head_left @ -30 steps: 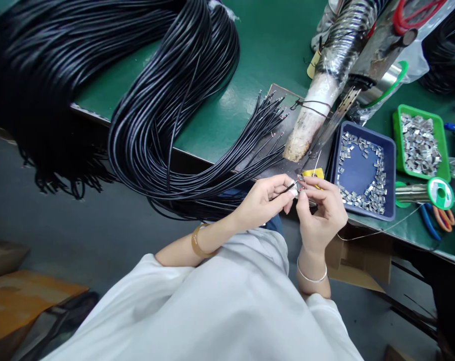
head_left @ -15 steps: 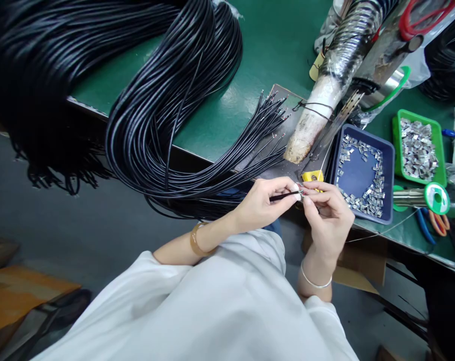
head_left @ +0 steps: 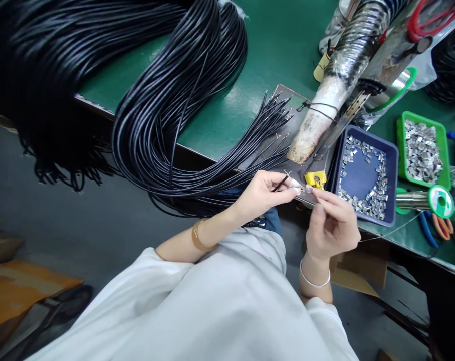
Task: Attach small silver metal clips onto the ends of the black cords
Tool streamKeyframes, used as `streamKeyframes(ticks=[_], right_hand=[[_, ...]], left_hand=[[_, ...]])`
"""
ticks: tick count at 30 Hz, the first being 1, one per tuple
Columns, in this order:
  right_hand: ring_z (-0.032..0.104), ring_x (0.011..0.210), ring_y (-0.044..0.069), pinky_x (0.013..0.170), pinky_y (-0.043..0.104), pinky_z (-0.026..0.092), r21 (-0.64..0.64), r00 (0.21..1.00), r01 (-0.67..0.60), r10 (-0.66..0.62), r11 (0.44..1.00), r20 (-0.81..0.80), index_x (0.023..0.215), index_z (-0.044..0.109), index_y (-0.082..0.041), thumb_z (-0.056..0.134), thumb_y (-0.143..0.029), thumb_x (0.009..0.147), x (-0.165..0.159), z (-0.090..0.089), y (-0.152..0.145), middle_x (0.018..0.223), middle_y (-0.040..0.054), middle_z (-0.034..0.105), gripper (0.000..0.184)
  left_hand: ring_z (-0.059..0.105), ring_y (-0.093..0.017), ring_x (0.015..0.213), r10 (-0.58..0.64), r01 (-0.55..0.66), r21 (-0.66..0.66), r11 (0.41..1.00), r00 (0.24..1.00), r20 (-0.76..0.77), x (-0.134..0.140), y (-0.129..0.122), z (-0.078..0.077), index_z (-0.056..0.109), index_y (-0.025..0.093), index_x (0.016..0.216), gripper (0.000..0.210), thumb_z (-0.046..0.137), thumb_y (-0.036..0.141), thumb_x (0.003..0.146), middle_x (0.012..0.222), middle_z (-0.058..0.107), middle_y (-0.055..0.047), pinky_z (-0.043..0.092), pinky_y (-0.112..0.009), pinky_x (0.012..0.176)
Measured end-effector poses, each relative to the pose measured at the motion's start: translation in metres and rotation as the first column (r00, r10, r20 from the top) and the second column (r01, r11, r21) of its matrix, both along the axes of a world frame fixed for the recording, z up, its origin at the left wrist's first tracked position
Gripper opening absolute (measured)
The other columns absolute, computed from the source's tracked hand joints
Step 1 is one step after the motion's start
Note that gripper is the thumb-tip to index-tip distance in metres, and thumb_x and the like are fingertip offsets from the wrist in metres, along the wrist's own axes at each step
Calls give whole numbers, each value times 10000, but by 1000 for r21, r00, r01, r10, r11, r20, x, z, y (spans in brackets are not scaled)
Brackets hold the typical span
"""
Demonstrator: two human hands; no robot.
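Observation:
In my left hand [head_left: 265,193], the end of a black cable [head_left: 281,183] is pinched, with short bare wire ends sticking out above the fingers. White wrapping covers a fingertip of this hand. My right hand [head_left: 332,220] is a short way to the right, apart from the cable, its fingers drawn together around a small shiny piece [head_left: 309,189] at the tips; its exact kind is too small to tell. Just beyond the fingertips sits a yellow block [head_left: 315,179] at the table edge. A large bundle of black cables [head_left: 175,125] lies to the left, stripped ends on a grey board [head_left: 250,159].
A blue tray [head_left: 391,175] and a green tray [head_left: 446,170] hold small metal parts. Near them are a solder spool [head_left: 441,200] and orange-and-blue-handled pliers [head_left: 434,228]. A wrapped duct [head_left: 317,118] overhangs the green table [head_left: 265,45]. Red-handled scissors [head_left: 419,25] are at the top right.
My hands have parted: the right has moved slightly right and down, away from the cable end. The cable in my left hand now points more upward. The view has shifted a little.

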State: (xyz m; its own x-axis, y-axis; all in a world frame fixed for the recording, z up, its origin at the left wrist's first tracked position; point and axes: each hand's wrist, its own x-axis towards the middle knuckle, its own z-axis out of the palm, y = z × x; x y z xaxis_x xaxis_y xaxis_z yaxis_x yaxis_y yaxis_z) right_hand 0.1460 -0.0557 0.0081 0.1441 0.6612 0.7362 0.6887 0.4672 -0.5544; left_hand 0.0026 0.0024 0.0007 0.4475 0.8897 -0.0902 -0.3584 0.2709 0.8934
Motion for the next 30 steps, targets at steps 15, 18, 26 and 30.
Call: streamKeyframes(ticks=[15, 18, 26, 30], right_hand=[[714, 986, 184, 876, 359, 616, -208, 998, -49, 56, 977, 29, 917, 674, -215, 709, -103, 817, 7, -2, 4, 1046, 37, 730, 154], [730, 940, 184, 785, 336, 632, -304, 971, -126, 54, 944, -235, 895, 636, -195, 674, -157, 857, 8, -3, 4, 1053, 52, 705, 65], [742, 849, 156, 774, 301, 618, 9, 997, -18, 17, 1000, 69, 936, 680, -225, 726, -69, 799, 3, 1, -3, 951, 10, 766, 213], [751, 871, 172, 778, 325, 622, -29, 999, -11, 12, 1000, 31, 955, 652, -217, 671, -78, 838, 5, -3, 0, 955, 20, 768, 182]], left_hand=[[594, -109, 725, 13, 1, 130, 991, 994, -109, 2, -8, -2, 719, 96, 801, 126, 679, 216, 801, 776, 675, -41, 500, -216, 711], [562, -96, 691, 54, -23, 171, 985, 982, -179, 4, -11, 0, 714, 102, 793, 95, 673, 185, 772, 760, 656, -28, 481, -196, 665], [318, -41, 541, 23, -1, 161, 987, 991, -133, 2, -4, 5, 598, 124, 655, 119, 668, 163, 743, 577, 410, 67, 315, -182, 529], [440, -65, 607, 8, -4, 72, 997, 998, -64, 2, 0, 5, 646, 125, 705, 148, 709, 244, 767, 637, 540, 33, 395, -204, 624]])
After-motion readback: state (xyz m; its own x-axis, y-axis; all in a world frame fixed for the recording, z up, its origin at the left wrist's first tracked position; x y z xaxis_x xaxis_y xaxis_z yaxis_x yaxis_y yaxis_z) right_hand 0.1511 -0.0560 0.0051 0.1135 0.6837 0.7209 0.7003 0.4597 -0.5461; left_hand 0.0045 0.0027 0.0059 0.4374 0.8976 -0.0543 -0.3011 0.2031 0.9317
